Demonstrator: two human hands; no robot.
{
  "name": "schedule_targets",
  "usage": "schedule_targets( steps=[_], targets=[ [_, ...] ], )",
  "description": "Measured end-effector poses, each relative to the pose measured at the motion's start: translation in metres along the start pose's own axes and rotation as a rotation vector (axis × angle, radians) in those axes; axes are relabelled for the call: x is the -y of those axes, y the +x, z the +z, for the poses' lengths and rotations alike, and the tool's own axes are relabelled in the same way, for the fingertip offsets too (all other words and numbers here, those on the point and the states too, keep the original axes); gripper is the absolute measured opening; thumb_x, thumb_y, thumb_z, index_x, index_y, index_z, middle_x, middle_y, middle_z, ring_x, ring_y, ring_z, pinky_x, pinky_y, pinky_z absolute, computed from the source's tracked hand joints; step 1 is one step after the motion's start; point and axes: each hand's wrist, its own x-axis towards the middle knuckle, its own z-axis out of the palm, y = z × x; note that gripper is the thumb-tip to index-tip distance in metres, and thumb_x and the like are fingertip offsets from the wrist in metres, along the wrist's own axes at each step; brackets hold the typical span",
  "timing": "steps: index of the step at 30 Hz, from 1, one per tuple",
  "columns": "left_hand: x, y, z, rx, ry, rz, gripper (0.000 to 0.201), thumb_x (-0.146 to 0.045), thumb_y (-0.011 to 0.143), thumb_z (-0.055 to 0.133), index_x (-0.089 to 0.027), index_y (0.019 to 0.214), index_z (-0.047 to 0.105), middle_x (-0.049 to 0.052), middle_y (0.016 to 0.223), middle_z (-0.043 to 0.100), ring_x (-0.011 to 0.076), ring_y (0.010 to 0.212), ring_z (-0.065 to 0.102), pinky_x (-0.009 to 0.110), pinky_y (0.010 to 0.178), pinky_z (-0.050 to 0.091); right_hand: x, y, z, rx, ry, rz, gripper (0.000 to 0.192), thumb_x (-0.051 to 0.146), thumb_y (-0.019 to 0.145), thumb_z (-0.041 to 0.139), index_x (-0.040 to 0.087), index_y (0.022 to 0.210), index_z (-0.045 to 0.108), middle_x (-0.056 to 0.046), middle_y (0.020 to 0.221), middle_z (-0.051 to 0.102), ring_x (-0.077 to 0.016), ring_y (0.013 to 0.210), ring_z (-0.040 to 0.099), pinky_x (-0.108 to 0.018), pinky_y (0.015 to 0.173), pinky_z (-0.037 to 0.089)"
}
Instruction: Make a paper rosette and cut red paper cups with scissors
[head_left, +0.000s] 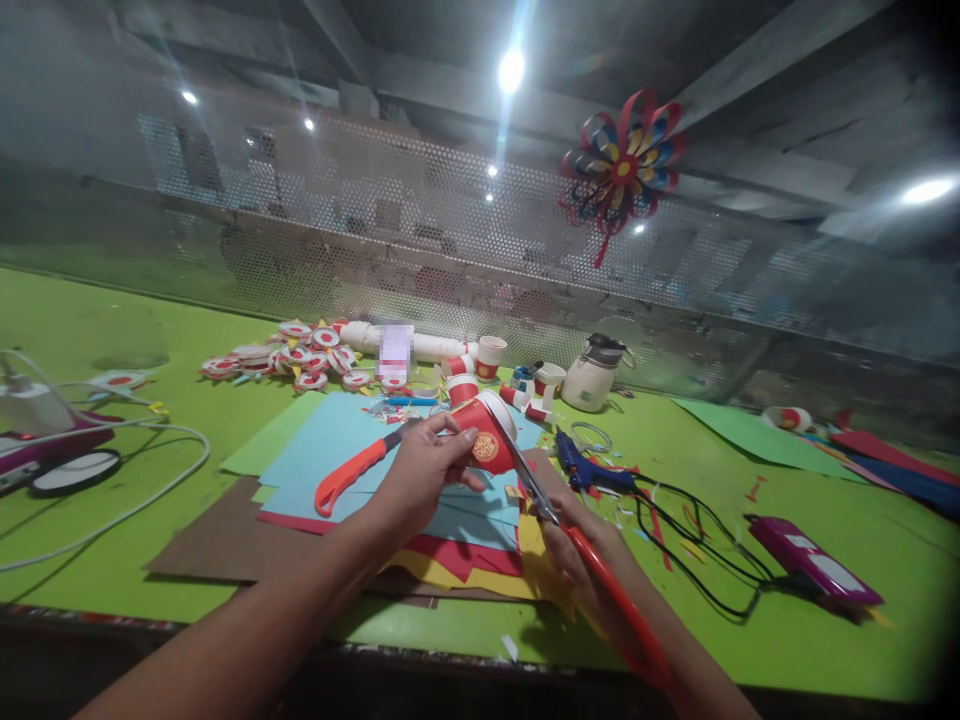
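While I work over the green bench, here is what lies there, big to small.

Table: green table (112, 330) fills the view, perforated metal screen along its far edge.
Paper stack: coloured paper sheets (337, 450) lie flat under my hands, blue on top, red, yellow and brown beneath.
Pinwheel: red paper flower (622, 165) hangs on the screen, upper right.
Cable: white cable (150, 490) loops on the table at far left.
Disc pile: cut red-and-white discs (300, 360) heaped at the back, well apart from my hands.
Jug: white jug (592, 375) stands upright at the back, right of the spare cups.
Glue gun: blue glue gun (581, 468) lies just right of my cup, black cord trailing off.
Spare scissors: orange-handled scissors (352, 472) lie on the blue sheet, near my left wrist.
Left hand: my left hand (416, 470) is closed around the red paper cup (484, 440), fingers wrapped on its side.
Cup: held above the paper stack, tilted, white rim pointing away to the right.
Right hand: my right hand (581, 545) is clenched on the red scissors (570, 520) handle.
Scissors: blades reach up-left and meet the cup at its rim.
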Motion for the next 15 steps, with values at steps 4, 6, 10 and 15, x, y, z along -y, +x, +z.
schedule_targets(
  steps=[4, 6, 10, 15],
  targets=[
    [0.0005, 0.0008, -0.0008, 0.024, -0.017, -0.007, 0.028, -0.026, 0.071, 0.07, -0.018, 0.07, 0.043, -0.007, 0.051, 0.052, 0.006, 0.042, 0.045, 0.022, 0.042, 0.05, 0.0031, -0.0019, -0.0031, -0.01, -0.036, -0.031, 0.048, 0.06, 0.083, 0.043, 0.017, 0.095, 0.062, 0.003, 0.052, 0.045, -0.0117, 0.046, 0.042, -0.022, 0.043, 0.033],
    [0.0007, 0.0002, -0.0007, 0.027, -0.018, -0.008, 0.028, -0.026, 0.07, 0.071, -0.018, 0.071, 0.044, -0.005, 0.052, 0.054, 0.0066, 0.043, 0.046, 0.022, 0.042, 0.05, 0.0036, -0.0023, -0.0043, -0.021, -0.051, -0.046, 0.047, 0.058, 0.084, 0.043, 0.017, 0.095, 0.062, 0.001, 0.055, 0.049, -0.0129, 0.049, 0.046, -0.023, 0.047, 0.036],
    [0.0009, -0.0013, -0.0006, 0.026, -0.033, -0.018, 0.025, -0.027, 0.071, 0.07, -0.017, 0.071, 0.047, -0.002, 0.058, 0.059, 0.0093, 0.049, 0.053, 0.022, 0.043, 0.05, 0.0029, -0.0034, -0.0058, -0.009, -0.058, -0.042, 0.045, 0.057, 0.084, 0.043, 0.017, 0.093, 0.062, 0.0, 0.06, 0.053, -0.0134, 0.052, 0.048, -0.024, 0.05, 0.037],
    [0.0015, 0.003, -0.0024, -0.005, -0.084, -0.066, 0.022, -0.033, 0.075, 0.066, -0.013, 0.079, 0.057, 0.004, 0.068, 0.063, 0.0113, 0.054, 0.058, 0.022, 0.044, 0.051, 0.0028, -0.0051, -0.0054, 0.003, -0.081, -0.044, 0.044, 0.055, 0.085, 0.043, 0.017, 0.095, 0.062, -0.001, 0.063, 0.058, -0.0159, 0.058, 0.054, -0.025, 0.055, 0.042]
  ],
)
